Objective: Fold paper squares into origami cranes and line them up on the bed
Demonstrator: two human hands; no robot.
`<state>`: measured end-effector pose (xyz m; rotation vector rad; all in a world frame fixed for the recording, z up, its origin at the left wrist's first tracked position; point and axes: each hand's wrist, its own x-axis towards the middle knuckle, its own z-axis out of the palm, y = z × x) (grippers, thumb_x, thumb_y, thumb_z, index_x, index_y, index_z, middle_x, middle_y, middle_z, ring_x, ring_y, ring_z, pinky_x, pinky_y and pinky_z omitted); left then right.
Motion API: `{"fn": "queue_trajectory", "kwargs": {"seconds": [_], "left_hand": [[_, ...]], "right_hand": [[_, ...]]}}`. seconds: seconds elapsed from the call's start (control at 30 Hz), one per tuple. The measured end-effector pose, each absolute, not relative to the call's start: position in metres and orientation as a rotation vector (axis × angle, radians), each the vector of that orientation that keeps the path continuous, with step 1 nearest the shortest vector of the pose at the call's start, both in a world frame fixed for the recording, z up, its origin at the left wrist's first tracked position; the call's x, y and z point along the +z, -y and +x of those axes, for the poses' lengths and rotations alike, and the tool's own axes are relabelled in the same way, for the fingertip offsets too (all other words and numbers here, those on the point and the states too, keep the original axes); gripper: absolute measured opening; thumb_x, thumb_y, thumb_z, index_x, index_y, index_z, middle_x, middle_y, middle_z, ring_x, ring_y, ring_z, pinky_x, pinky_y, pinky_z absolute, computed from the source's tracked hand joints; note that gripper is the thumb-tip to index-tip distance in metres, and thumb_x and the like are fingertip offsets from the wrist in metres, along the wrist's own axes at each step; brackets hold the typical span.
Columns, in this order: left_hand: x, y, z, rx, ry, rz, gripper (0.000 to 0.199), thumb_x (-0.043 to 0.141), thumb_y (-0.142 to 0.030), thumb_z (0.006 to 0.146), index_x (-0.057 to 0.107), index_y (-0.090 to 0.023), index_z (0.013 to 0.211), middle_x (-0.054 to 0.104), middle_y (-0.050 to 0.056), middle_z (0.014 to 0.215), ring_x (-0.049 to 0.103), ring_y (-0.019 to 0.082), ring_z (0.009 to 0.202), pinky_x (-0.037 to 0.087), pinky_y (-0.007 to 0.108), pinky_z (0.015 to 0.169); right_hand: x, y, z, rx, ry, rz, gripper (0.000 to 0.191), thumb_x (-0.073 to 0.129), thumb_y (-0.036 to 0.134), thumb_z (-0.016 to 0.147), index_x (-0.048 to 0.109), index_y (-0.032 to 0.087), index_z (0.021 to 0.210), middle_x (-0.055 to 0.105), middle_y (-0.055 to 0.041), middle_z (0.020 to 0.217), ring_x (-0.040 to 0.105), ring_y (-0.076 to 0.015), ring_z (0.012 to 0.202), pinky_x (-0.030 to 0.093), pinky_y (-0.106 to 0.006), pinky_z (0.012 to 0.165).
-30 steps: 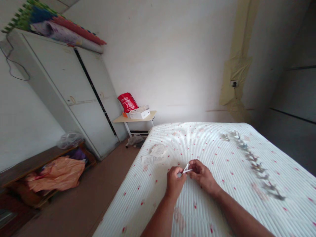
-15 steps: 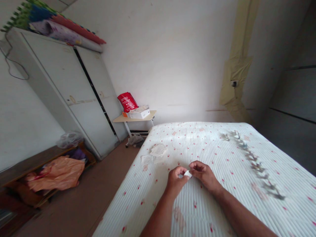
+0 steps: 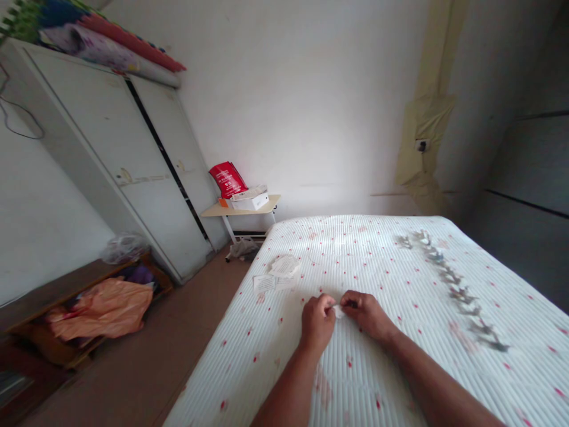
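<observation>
A small folded piece of white paper (image 3: 339, 312) is held between my two hands, low over the bed's striped, red-dotted cover (image 3: 351, 385). My left hand (image 3: 318, 319) pinches its left side with closed fingers. On the other side my right hand (image 3: 365, 311) is closed on it with thumb and fingertips. Printed paper sheets (image 3: 284, 266) lie on the bed to the left, beyond my hands. A slanting row of several small folded figures (image 3: 460, 293) stretches along the right part of the bed.
Beyond the bed's left corner stands a small table (image 3: 213, 210) with a red bag (image 3: 227, 179) and a white box (image 3: 250, 202). A grey cabinet (image 3: 98, 124) and a low wooden shelf (image 3: 57, 276) with an orange bag (image 3: 104, 308) are at the left.
My fingers have shifted on the white paper, the right ones curling in more, and less of it shows. The whole view has moved slightly.
</observation>
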<state>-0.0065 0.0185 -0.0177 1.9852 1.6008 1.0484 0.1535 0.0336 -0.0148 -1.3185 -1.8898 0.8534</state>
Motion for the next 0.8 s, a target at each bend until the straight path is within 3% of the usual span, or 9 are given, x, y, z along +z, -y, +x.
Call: {"fn": "queue_trajectory", "kwargs": {"seconds": [0.2, 0.47, 0.8], "left_hand": [[-0.017, -0.017, -0.007, 0.982, -1.598, 2.238, 0.018, 0.053, -0.006, 0.07, 0.065, -0.019, 0.068, 0.062, 0.001, 0.07, 0.053, 0.015, 0.077, 0.039, 0.027, 0.074], [-0.018, -0.019, -0.015, 0.921, -1.629, 2.229, 0.016, 0.059, -0.013, 0.067, 0.07, -0.023, 0.074, 0.061, 0.002, 0.077, 0.052, 0.017, 0.083, 0.038, 0.029, 0.079], [-0.017, -0.019, -0.016, 0.906, -1.602, 2.224, 0.015, 0.06, -0.014, 0.068, 0.071, -0.023, 0.075, 0.062, 0.001, 0.077, 0.052, 0.017, 0.084, 0.038, 0.03, 0.08]], "right_hand": [[-0.008, -0.031, 0.154, 0.58, 2.127, -1.292, 0.018, 0.046, 0.013, 0.072, 0.063, 0.019, 0.07, 0.06, -0.0018, 0.074, 0.055, -0.0131, 0.07, 0.039, -0.021, 0.064], [0.001, -0.028, 0.16, 0.523, 2.306, -1.22, 0.021, 0.05, 0.015, 0.077, 0.069, 0.024, 0.08, 0.059, -0.0027, 0.089, 0.057, -0.0125, 0.078, 0.041, -0.02, 0.067], [0.001, -0.029, 0.157, 0.484, 2.348, -1.195, 0.021, 0.05, 0.018, 0.08, 0.07, 0.025, 0.082, 0.061, -0.0032, 0.087, 0.058, -0.0142, 0.079, 0.042, -0.022, 0.068]]}}
